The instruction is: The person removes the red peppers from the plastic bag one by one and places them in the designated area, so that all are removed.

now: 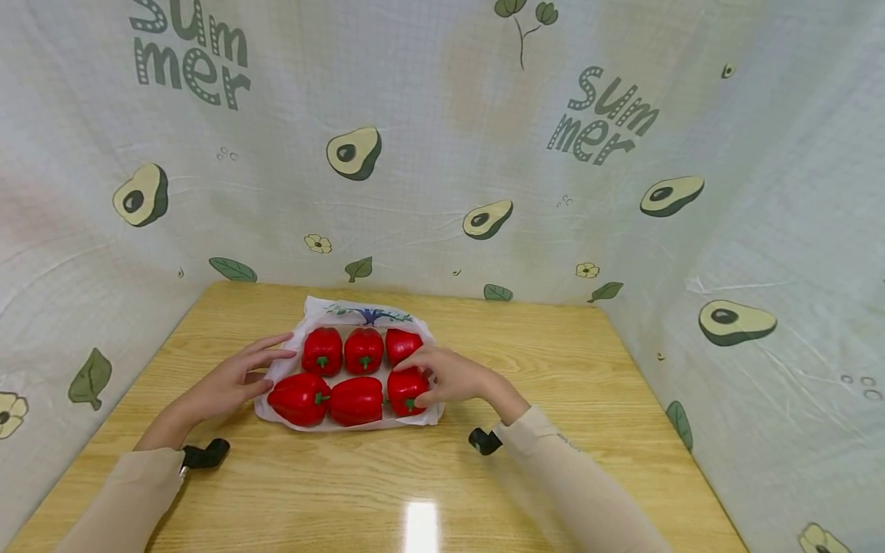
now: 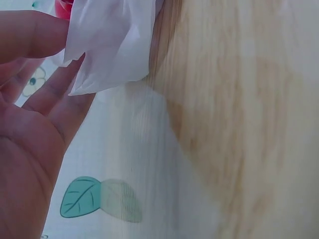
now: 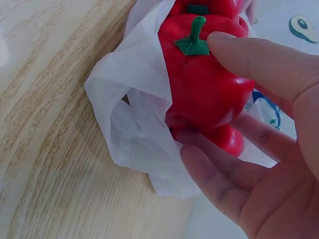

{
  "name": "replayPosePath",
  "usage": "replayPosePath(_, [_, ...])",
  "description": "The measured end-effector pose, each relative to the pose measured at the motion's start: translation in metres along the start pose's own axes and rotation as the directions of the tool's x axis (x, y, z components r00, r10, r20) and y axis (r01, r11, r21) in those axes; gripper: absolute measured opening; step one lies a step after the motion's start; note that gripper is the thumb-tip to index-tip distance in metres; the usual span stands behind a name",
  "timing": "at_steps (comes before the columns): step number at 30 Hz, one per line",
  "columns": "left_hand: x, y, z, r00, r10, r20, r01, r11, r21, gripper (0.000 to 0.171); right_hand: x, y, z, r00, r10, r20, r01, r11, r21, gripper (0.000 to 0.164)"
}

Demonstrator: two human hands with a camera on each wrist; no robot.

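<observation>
Several glossy red bell peppers with green stems lie in two rows in a shallow tray lined with white paper (image 1: 318, 307). My right hand (image 1: 452, 375) holds the front-right bell pepper (image 3: 199, 79), the thumb beside its green stem and the fingers round its far side. At the tray's left edge is my left hand (image 1: 238, 376), its fingers fairly straight and spread. In the left wrist view, the white paper (image 2: 114, 45) hangs between its thumb and fingers. The front-left bell pepper (image 1: 300, 399) lies just right of that thumb.
The tray stands on a light wooden table (image 1: 332, 491). A pale cloth (image 1: 429, 92) printed with avocados and leaves hangs behind and at both sides. Black wrist mounts (image 1: 207, 455) sit at both sleeves. The paper's loose edge (image 3: 129, 94) sticks out over the table.
</observation>
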State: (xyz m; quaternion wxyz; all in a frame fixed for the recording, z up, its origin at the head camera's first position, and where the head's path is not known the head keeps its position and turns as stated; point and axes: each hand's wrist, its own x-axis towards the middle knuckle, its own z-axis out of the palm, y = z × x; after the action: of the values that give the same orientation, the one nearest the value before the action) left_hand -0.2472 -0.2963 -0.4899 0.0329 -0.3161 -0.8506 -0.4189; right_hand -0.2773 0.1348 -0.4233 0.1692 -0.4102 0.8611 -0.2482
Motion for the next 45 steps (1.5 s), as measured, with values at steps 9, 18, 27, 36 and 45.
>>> replayPosePath(9, [0.0,-0.001,0.0,1.0,-0.017,0.01,0.018,0.999,-0.035,0.055,0.001,-0.001,0.004,0.999,0.041,0.005,-0.041,0.998,-0.041,0.058])
replayPosePath(18, [0.0,-0.003,0.0,0.999,-0.04,0.023,0.041,0.999,-0.025,0.057,0.001,-0.002,0.005,0.999,0.042,0.016,-0.041,0.996,-0.077,0.058])
replayPosePath(27, [0.001,0.001,0.002,0.999,-0.046,0.015,0.046,0.999,-0.021,0.056,0.001,0.0,0.007,0.999,0.043,0.01,-0.042,0.994,-0.104,0.057])
replayPosePath(36, [0.002,0.003,0.003,0.998,-0.056,-0.005,0.056,0.998,-0.008,0.054,-0.001,0.001,0.009,0.999,0.031,-0.031,-0.035,0.993,-0.114,0.055])
replayPosePath(45, [0.0,0.007,0.004,0.996,-0.089,-0.007,0.089,0.996,0.02,0.056,-0.006,-0.001,0.006,0.998,0.021,-0.06,-0.026,0.996,-0.09,0.055])
